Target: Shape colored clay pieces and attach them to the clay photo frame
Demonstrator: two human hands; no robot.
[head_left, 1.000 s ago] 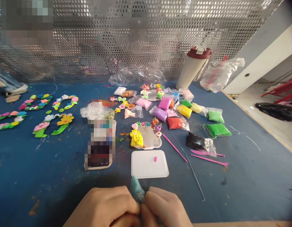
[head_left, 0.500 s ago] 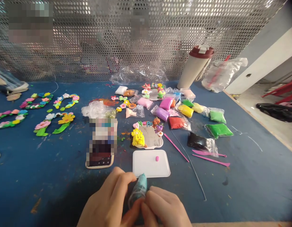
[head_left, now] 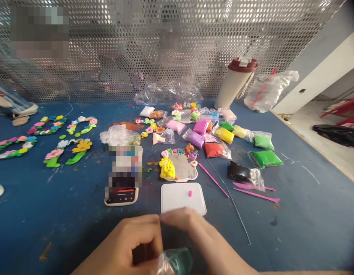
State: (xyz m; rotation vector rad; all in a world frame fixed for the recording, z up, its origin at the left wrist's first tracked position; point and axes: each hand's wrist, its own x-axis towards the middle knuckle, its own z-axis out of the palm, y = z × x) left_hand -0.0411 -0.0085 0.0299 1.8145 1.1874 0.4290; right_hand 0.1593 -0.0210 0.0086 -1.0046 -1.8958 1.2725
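A packet of teal clay in clear plastic lies at the bottom edge of the view, partly cut off. My left hand is curled, with its fingers over the packet's left end. My right hand reaches across with its fingers stretched out and apart from the packet, just below a white plastic board. On that board sits a small pink clay bit. Beyond it lies a clay-decorated plaque.
A phone with a blurred screen lies left of the board. Several bagged clay colours and pink modelling tools lie to the right. Clay flower garlands lie at left. A lidded cup stands against a perforated metal screen.
The teal packet has dropped lower in the view. My right hand has let go of its pinch and stretched left across the top of my left hand.
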